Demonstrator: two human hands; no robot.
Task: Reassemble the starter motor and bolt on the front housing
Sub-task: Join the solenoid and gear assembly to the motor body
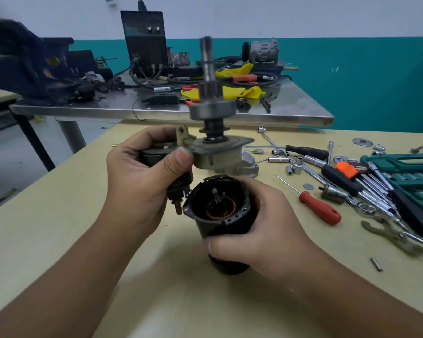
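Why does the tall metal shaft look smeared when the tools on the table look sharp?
Head view: the shaft is motion-blurred, likely moving in the left hand; the red screwdriver is crisp; the wide lens bows the steel bench edge; lighting is soft and even, with no hard shadows.

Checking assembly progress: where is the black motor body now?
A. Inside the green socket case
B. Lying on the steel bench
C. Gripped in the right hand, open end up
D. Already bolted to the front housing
C: the right hand grips the black motor body, its open end up showing copper windings.
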